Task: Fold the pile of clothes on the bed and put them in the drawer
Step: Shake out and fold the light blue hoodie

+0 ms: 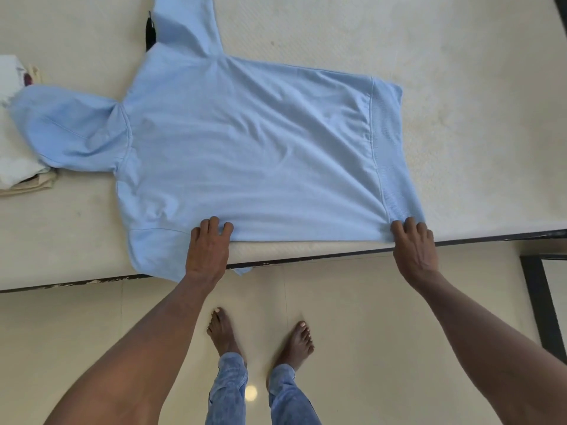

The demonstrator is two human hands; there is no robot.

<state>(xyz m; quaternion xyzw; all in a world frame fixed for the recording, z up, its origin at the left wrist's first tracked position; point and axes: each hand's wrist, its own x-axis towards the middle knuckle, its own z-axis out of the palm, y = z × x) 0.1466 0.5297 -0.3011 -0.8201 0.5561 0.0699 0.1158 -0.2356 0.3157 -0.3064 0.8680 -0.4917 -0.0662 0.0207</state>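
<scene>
A light blue hoodie [245, 148] lies spread flat on the bed [460, 87], hood toward the folded stack [18, 167]. The left hand [208, 250] and right hand [414, 246], well apart, each pinch its near edge. Soft, limp fleece: best gripped along seams and the ribbed hem.

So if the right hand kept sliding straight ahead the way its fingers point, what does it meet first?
The right hand grips the near edge of the light blue hoodie by its ribbed hem. Straight ahead is probably more of that hem, then bare mattress.
</scene>
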